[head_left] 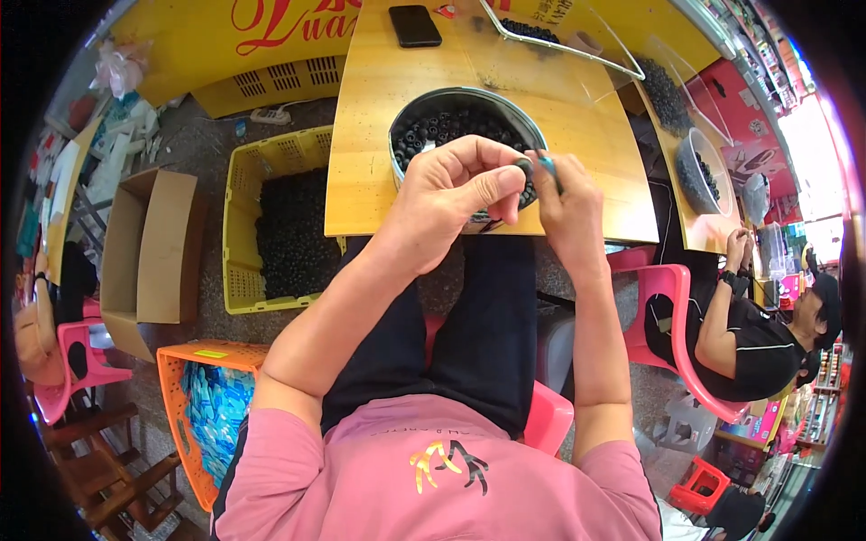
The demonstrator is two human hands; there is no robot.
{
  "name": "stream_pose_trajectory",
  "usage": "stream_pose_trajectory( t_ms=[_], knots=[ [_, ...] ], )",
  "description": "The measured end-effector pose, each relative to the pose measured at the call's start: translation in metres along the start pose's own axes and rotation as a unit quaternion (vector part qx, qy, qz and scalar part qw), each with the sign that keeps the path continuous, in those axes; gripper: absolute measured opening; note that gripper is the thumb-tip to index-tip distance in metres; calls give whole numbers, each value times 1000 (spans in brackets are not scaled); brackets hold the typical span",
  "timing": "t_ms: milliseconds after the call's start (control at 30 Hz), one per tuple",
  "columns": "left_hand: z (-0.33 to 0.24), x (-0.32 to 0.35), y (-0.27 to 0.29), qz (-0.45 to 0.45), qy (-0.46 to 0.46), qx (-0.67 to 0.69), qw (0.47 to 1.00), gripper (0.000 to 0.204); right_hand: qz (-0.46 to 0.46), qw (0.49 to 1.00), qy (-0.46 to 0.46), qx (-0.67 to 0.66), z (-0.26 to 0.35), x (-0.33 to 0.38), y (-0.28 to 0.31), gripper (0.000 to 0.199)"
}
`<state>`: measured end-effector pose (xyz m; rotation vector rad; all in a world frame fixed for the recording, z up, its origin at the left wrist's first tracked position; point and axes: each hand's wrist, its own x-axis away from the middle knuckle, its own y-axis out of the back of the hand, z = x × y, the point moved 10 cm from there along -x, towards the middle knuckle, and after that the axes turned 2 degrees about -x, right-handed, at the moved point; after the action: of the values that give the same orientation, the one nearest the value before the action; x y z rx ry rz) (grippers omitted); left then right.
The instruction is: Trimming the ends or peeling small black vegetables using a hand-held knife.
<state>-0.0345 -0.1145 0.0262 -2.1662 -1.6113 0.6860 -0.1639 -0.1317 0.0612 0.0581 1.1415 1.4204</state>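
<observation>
Over the near rim of a round metal tin (532, 126), my two hands meet. My left hand (442, 194) pinches a small dark round piece (526, 168) between thumb and forefinger. Close beside it, my right hand (573, 200) is closed on a slim teal tool (548, 166); its tip is too small to make out. Many small black round pieces (451, 122), some showing a hole, lie in the tin. Part of the tin is hidden behind my left hand.
The tin stands on a wooden table (595, 171) with a black phone (415, 26). On the floor, left, are a yellow crate (233, 203) of black pieces, a cardboard box (167, 243) and an orange basket (180, 433). A person (749, 338) sits at right by a clear bowl (690, 180).
</observation>
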Motion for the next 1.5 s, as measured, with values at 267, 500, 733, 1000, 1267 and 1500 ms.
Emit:
stream_pose_trajectory(
  t_ms=[267,500,733,1000,1267,1500],
  knots=[
    [-11,0,8,-22,-65,-86,994,21,44,917,-187,-350,15,1,-14,27],
    [-12,-2,7,-1,-45,-45,998,20,73,811,-270,-514,8,8,-33,25],
    [-82,41,108,-183,-100,-299,931,18,41,829,-277,-485,-30,16,-13,27],
    [-100,68,116,-178,-164,-605,758,22,36,834,-292,-466,-53,32,-3,26],
    [22,-43,-2,196,-82,-715,666,17,68,875,-267,-398,-32,34,-1,27],
    [66,-75,6,260,29,-783,564,15,42,866,-275,-415,-44,47,15,26]
  ],
)
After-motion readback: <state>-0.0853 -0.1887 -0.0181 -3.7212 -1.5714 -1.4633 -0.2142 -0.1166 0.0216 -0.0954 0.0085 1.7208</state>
